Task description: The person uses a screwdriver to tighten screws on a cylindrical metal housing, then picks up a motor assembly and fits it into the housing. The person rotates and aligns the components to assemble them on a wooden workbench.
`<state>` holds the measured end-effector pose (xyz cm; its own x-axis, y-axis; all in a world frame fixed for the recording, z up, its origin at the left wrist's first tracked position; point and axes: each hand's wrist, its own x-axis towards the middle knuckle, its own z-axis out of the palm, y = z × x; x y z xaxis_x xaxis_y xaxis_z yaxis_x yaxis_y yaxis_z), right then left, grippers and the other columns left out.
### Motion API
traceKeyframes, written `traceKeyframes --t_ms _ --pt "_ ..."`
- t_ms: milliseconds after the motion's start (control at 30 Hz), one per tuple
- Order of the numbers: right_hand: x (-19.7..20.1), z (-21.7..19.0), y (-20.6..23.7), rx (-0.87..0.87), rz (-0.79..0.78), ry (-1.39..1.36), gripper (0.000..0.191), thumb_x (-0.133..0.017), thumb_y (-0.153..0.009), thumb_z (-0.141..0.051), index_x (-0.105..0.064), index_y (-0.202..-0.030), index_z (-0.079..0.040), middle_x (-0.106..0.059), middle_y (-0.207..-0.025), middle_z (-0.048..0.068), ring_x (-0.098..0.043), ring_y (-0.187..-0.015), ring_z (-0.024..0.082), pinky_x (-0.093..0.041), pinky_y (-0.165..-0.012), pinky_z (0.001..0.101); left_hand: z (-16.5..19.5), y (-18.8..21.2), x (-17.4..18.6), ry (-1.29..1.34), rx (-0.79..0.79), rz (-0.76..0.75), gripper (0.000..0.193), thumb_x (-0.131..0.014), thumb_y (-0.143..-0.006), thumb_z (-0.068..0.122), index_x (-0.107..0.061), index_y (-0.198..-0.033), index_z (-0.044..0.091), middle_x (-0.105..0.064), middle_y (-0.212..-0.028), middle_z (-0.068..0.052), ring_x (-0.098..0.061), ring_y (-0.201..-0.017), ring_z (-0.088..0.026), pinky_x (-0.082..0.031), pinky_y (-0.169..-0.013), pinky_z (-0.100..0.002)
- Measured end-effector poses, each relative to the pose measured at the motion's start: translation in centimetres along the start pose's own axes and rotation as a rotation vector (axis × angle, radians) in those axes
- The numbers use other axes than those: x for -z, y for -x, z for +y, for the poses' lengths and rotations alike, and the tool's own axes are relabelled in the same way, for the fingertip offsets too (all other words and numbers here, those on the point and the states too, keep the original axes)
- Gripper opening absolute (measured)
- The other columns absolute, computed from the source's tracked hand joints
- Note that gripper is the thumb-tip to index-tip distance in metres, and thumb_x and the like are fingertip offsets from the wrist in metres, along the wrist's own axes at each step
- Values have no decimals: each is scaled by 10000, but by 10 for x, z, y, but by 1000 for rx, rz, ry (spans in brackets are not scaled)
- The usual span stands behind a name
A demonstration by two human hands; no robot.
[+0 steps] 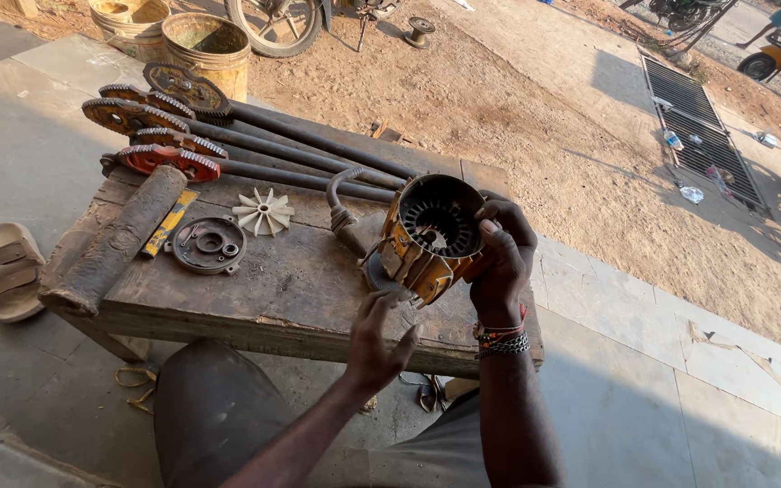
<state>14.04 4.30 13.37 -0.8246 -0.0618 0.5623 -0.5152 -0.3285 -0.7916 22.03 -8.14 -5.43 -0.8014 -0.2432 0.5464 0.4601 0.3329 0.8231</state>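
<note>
A yellow motor housing with a dark round opening showing winding slots rests tilted on the wooden bench. My right hand grips its right side, fingers curled over the rim. My left hand hovers just below the housing with fingers spread, its fingertips near the lower edge and holding nothing. A curved grey hose sticks out from behind the housing on the left.
A white plastic fan, a round dark end cover, a yellow flat tool and a thick rusty cylinder lie on the bench's left. Long shafts with toothed discs lie at the back. A sandal and buckets sit beyond.
</note>
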Motion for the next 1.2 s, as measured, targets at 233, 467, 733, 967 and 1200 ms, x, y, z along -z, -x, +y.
traceKeyframes --t_ms 233,467,733,967,1200 --pt "-4 -3 3 -21 -30 -38 213 -615 -848 -106 -640 -1011 29 -626 -1083 76 -583 -1032 171 -466 -954 295 22 -9 -14 99 126 -212 572 -788 -830 178 -481 -1296 50 -486 -1318 -182 -467 -1296 -317 -461 -1113 -462" --pt "1 -1 -3 -51 36 -93 186 -612 -868 -79 -665 -1020 16 -649 -1029 74 -618 -1001 176 -496 -915 290 13 -11 -23 122 248 -332 923 -822 -838 190 -263 -1568 106 -110 -1611 -295 -109 -1488 -434 -251 -1171 -577" --pt "-3 -5 -2 -35 35 -69 197 -614 -856 -112 -655 -1001 15 -657 -1064 86 -611 -992 175 -491 -903 295 19 -15 -17 136 173 -376 837 -805 -826 223 -347 -1522 141 -351 -1522 -186 -221 -1455 -370 -288 -1198 -557" --pt "-8 -10 -2 17 -3 -43 199 -625 -867 -107 -660 -1007 30 -631 -1096 90 -598 -1049 174 -479 -963 295 25 -18 -12 111 121 -357 753 -822 -819 214 -436 -1462 147 -478 -1374 -119 -310 -1369 -331 -324 -1167 -535" --pt "-8 -3 -2 -14 31 -44 192 -623 -883 -106 -669 -1009 31 -646 -1064 96 -607 -1010 181 -490 -933 303 10 -18 -14 206 61 -365 787 -811 -824 289 -396 -1477 141 -458 -1357 -124 -335 -1336 -322 -346 -1145 -530"
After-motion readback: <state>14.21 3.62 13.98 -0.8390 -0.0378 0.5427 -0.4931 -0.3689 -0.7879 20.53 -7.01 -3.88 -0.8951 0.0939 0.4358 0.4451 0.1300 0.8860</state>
